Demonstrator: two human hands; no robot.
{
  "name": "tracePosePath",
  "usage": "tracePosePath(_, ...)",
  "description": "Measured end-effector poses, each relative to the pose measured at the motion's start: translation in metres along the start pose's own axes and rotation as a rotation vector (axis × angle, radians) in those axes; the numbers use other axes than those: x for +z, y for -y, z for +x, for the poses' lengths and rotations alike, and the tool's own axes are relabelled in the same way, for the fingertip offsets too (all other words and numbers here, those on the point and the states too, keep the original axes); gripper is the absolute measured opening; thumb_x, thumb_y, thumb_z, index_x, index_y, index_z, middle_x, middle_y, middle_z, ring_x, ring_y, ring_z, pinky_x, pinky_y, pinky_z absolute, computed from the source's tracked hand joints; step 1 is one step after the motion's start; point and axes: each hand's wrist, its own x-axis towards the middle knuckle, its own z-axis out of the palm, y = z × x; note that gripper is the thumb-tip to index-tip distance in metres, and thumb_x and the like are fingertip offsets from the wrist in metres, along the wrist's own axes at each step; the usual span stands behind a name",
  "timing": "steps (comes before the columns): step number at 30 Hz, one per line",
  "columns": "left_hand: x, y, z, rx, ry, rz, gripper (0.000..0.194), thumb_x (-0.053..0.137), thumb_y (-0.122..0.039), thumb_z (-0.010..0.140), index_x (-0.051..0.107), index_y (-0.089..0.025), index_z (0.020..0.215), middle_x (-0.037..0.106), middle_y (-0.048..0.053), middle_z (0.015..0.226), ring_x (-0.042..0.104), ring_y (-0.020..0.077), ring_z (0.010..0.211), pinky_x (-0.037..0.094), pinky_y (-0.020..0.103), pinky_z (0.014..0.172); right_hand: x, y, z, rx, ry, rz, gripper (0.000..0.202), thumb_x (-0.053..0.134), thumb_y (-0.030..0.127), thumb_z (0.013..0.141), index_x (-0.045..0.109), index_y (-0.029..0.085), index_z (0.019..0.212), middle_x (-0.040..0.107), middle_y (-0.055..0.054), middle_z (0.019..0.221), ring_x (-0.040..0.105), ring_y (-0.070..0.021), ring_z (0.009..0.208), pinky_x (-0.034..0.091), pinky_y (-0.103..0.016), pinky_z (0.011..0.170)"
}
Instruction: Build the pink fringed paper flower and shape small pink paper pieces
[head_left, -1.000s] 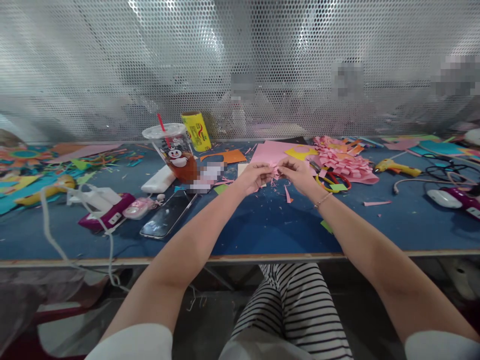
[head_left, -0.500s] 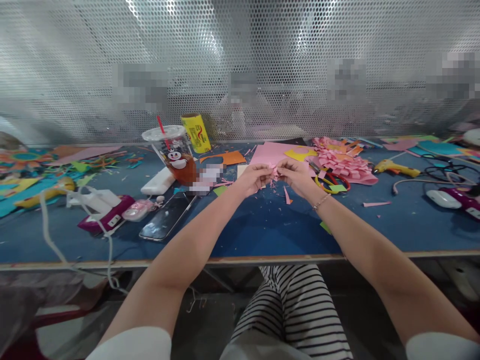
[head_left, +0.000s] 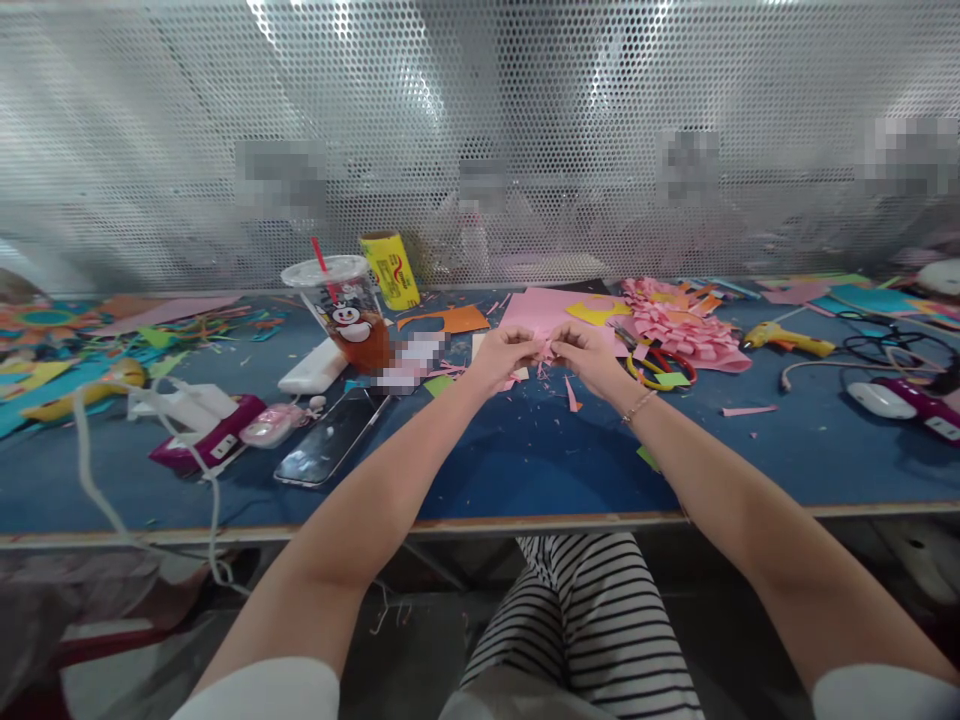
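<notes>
Pink paper (head_left: 543, 346) sits pinched between the fingertips of the left hand (head_left: 504, 358) and right hand (head_left: 589, 358), arms outstretched.

A blue table (head_left: 525, 470) is carrying a phone (head_left: 328, 445) lying flat, a clear cup of brown drink (head_left: 365, 338) with a red straw, a yellow roll (head_left: 391, 272), red-and-yellow scissors (head_left: 661, 366), two yellow glue guns (head_left: 791, 340) (head_left: 86, 393), a fringed pink paper piece (head_left: 686, 325) and scattered coloured scraps.

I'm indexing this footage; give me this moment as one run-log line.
left hand: pinches pink paper piece; right hand: pinches same piece; behind: pink sheet; left: phone, drink cup; right: yellow glue gun
</notes>
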Motion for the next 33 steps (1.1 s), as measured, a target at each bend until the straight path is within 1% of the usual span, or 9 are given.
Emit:
tracePosePath(5, -0.002, 0.001, 0.000, 0.026, 0.024, 0.079, 0.022, 0.071, -0.021, 0.060, 0.054, -0.011, 0.068, 0.056, -0.003, 0.056, 0.055, 0.0058, 0.051, 0.044, 0.020, 0.056, -0.002, 0.000, 0.001, -0.081, 0.013, -0.091, 0.007, 0.057, 0.020, 0.070, 0.052, 0.018, 0.074, 0.051, 0.005, 0.063, 0.050, -0.0078, 0.056, 0.044, -0.023, 0.056)
tracePosePath(8, 0.001, 0.001, -0.002, 0.017, 0.082, 0.086, 0.021, 0.069, -0.024, 0.065, 0.053, -0.012, 0.066, 0.055, -0.003, 0.057, 0.054, 0.0054, 0.050, 0.043, 0.020, 0.054, -0.002, 0.002, 0.000, -0.130, -0.002, -0.158, 0.005, 0.056, 0.019, 0.071, 0.052, 0.018, 0.075, 0.050, 0.004, 0.063, 0.049, -0.0081, 0.056, 0.042, -0.023, 0.055)
tracePosePath(11, 0.003, 0.001, -0.004, -0.006, 0.124, 0.063, 0.020, 0.066, -0.027, 0.068, 0.054, -0.011, 0.070, 0.059, -0.001, 0.061, 0.057, 0.0066, 0.054, 0.046, 0.022, 0.059, -0.002, 0.004, 0.000, -0.141, -0.013, -0.183, 0.006, 0.056, 0.021, 0.071, 0.053, 0.018, 0.074, 0.050, 0.004, 0.064, 0.049, -0.0085, 0.058, 0.042, -0.023, 0.056)
tracePosePath(13, 0.005, 0.002, -0.004, -0.015, 0.118, 0.029, 0.020, 0.067, -0.027, 0.068, 0.056, -0.010, 0.071, 0.061, 0.001, 0.064, 0.058, 0.0070, 0.056, 0.047, 0.023, 0.061, -0.003, 0.003, 0.001, -0.142, -0.011, -0.180, 0.007, 0.057, 0.023, 0.071, 0.052, 0.018, 0.075, 0.051, 0.003, 0.065, 0.049, -0.0089, 0.059, 0.043, -0.024, 0.057)
tracePosePath(16, 0.005, 0.002, -0.003, -0.036, 0.085, -0.042, 0.020, 0.069, -0.025, 0.067, 0.057, -0.010, 0.069, 0.062, 0.001, 0.063, 0.058, 0.0063, 0.055, 0.046, 0.019, 0.057, -0.002, 0.003, 0.001, -0.153, -0.020, -0.192, 0.009, 0.057, 0.025, 0.072, 0.053, 0.019, 0.076, 0.052, 0.002, 0.067, 0.050, -0.0100, 0.060, 0.045, -0.025, 0.058)
tracePosePath(20, 0.004, 0.000, -0.003, -0.087, 0.059, -0.112, 0.016, 0.068, -0.021, 0.067, 0.058, -0.009, 0.067, 0.061, 0.000, 0.059, 0.056, 0.0043, 0.052, 0.045, 0.016, 0.054, -0.002, 0.008, 0.000, -0.214, -0.058, -0.349, 0.006, 0.057, 0.024, 0.072, 0.055, 0.018, 0.075, 0.054, 0.001, 0.067, 0.052, -0.0111, 0.061, 0.044, -0.026, 0.058)
tracePosePath(24, 0.004, -0.004, -0.005, -0.115, 0.071, -0.162, 0.011, 0.065, -0.017, 0.070, 0.059, -0.009, 0.068, 0.060, 0.000, 0.059, 0.055, 0.0029, 0.051, 0.045, 0.014, 0.053, -0.002, 0.015, -0.002, -0.306, -0.069, -0.516, 0.006, 0.055, 0.022, 0.074, 0.059, 0.018, 0.074, 0.059, 0.000, 0.069, 0.054, -0.0121, 0.064, 0.044, -0.026, 0.058)
tracePosePath(29, 0.006, -0.009, -0.006, -0.149, 0.051, -0.180, 0.009, 0.063, -0.016, 0.073, 0.060, -0.010, 0.067, 0.059, -0.001, 0.057, 0.052, 0.0017, 0.048, 0.044, 0.014, 0.051, -0.002, 0.020, -0.005, -0.381, -0.094, -0.607, 0.010, 0.054, 0.022, 0.076, 0.063, 0.018, 0.077, 0.062, -0.003, 0.074, 0.057, -0.0142, 0.069, 0.046, -0.028, 0.062)
tracePosePath(33, 0.007, -0.010, -0.006, -0.157, 0.036, -0.178, 0.009, 0.061, -0.015, 0.074, 0.060, -0.011, 0.066, 0.059, -0.001, 0.056, 0.051, 0.0017, 0.047, 0.043, 0.014, 0.052, -0.001, 0.024, -0.007, -0.402, -0.113, -0.649, 0.014, 0.053, 0.023, 0.077, 0.065, 0.020, 0.083, 0.064, -0.004, 0.080, 0.058, -0.0152, 0.074, 0.047, -0.029, 0.063)
